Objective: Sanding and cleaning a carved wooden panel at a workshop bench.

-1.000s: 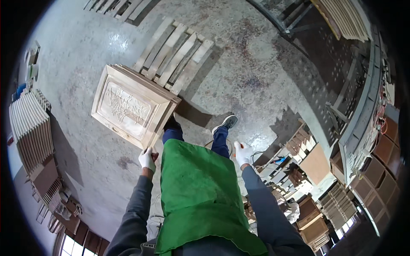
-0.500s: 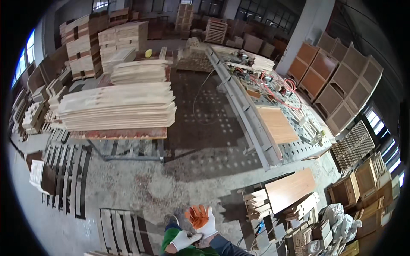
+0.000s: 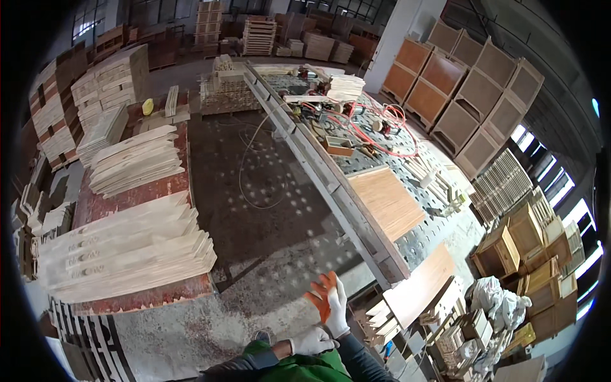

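Both my hands wear white work gloves, and the right one shows an orange palm. My right hand [image 3: 331, 304] is raised with its fingers stretched apart and holds nothing. At that wrist, my left hand [image 3: 313, 342] is closed on the cuff of the right glove; its fingertips are partly hidden. Below them shows the green garment [image 3: 309, 370] on my front. Beyond my right hand stands the long perforated metal work table [image 3: 417, 251], with a wood-coloured panel [image 3: 387, 202] lying on it.
Stacked pale boards [image 3: 127, 248] lie on a red-topped table [image 3: 137, 307] at left. A tilted panel [image 3: 420, 286] rests on boards near right. Red hoses [image 3: 398, 118] and air tools cover the far table. Cabinets [image 3: 439, 76] stand behind; white sacks [image 3: 496, 299] lie at right.
My view has shifted forward and right, nearer the perforated table. My right hand has turned and its fingers have spread; the left hand stays at its glove cuff.
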`<action>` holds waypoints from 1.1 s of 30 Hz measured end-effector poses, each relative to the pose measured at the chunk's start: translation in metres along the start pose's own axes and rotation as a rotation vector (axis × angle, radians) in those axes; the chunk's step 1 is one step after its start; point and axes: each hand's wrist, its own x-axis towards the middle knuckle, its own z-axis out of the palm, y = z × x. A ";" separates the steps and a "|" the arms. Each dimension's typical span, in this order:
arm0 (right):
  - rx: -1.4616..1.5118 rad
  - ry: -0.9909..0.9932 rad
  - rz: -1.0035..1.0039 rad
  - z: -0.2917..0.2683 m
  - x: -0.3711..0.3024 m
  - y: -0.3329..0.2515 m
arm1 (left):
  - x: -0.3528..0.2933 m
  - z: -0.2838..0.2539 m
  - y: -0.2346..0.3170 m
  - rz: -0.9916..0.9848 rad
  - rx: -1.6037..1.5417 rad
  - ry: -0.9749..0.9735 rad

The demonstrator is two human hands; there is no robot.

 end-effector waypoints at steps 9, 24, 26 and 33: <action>-0.441 0.131 0.103 0.018 0.181 -0.008 | 0.117 -0.216 -0.031 0.044 -1.188 0.704; -0.938 -0.972 -0.085 0.278 0.512 0.088 | 0.198 -0.598 -0.085 0.674 -1.385 1.337; -0.930 -1.036 -0.040 0.311 0.547 0.116 | 0.196 -0.640 -0.099 0.630 -1.376 1.419; -0.843 -1.067 0.127 0.421 0.692 0.187 | 0.208 -0.848 -0.115 0.373 -1.217 1.332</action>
